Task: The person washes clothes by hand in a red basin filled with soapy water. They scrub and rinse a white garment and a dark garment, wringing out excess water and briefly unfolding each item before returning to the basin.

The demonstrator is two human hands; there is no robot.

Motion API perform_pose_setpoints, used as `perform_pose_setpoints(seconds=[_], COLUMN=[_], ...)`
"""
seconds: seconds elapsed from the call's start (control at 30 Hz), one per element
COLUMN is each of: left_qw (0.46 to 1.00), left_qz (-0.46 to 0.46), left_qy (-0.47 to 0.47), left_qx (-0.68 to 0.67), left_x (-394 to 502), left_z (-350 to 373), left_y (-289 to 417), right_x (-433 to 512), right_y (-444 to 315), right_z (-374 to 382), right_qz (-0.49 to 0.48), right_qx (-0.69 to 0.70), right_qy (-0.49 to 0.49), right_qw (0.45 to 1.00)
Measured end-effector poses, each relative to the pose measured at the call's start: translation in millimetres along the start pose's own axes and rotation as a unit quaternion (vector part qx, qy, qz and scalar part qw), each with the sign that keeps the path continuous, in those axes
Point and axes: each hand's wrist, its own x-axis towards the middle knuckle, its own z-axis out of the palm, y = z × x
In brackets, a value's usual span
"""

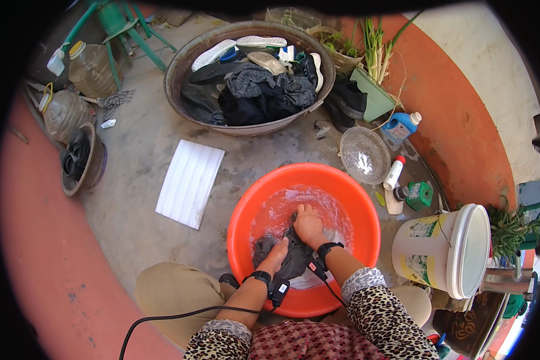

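An orange plastic basin (245,216) with water in it stands on the floor right before me. Inside lies dark grey wet cloth (293,261), with some whitish cloth (308,281) under and beside it. My right hand (308,222) is closed on the upper end of the dark cloth, near the basin's middle. Lower and to the left, my left hand (277,254) grips the same cloth, its thumb up and its fingers mostly hidden. Both wrists wear black straps with small cabled devices.
A metal tub (252,130) of dark clothes and shoes stands beyond. A white foam sheet (190,183) lies left. On the right are a clear plastic bowl (364,155), a blue bottle (400,127), a white bottle (393,173), a green container (419,195) and a lidded white bucket (425,247).
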Motion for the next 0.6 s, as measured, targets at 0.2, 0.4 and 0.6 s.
perform_pose_setpoints(seconds=[0.2,0.4,0.6], left_qw=[0.998,0.994,0.989], left_qz=[0.003,-0.028,-0.084], left_qy=[-0.035,-0.046,-0.028], left_qx=[-0.043,-0.099,-0.115], left_x=[-1,2,-27], left_z=[1,2,5], left_y=[-1,1,30], right_x=[16,-35,-113], right_y=[63,77,-6], right_z=[9,-38,-49], right_qz=[0.202,0.126,-0.263], right_qx=[0.14,0.461,0.064], right_qy=[0.055,-0.299,-0.143], right_qw=[0.968,0.826,0.952])
